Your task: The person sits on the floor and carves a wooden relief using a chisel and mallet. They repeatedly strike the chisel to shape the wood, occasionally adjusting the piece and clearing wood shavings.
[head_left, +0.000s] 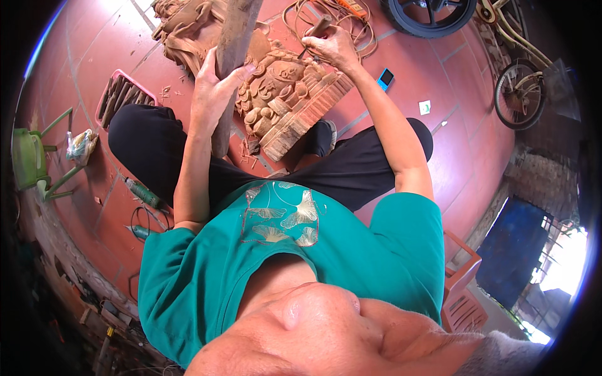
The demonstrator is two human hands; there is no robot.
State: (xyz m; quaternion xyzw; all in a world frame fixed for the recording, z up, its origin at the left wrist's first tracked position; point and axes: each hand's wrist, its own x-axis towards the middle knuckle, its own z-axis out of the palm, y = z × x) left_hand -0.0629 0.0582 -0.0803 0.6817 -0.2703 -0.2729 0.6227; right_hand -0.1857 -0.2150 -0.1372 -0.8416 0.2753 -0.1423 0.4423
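Between my knees on the floor lies a brown wood carving (285, 78) with rounded relief figures and a stepped base. My left hand (213, 94) is closed around a long, thick wooden bar (233, 41) that crosses in front of the carving's left part and hides some of it. The bar's lower end comes down near my left leg. On the far right side of the carving, my right hand (335, 49) grips a chisel (320, 26) by its wooden handle. The chisel's dark blade points down to the left, close to the carved surface; whether it touches cannot be made out.
A pink basket of chisels (125, 97) stands left, near a green chair (30, 156) and a green power tool (143, 193). A coiled orange cord (370, 44), a blue phone (385, 79) and a loose wheel (429, 28) lie to the right; wood chips dot the tiles.
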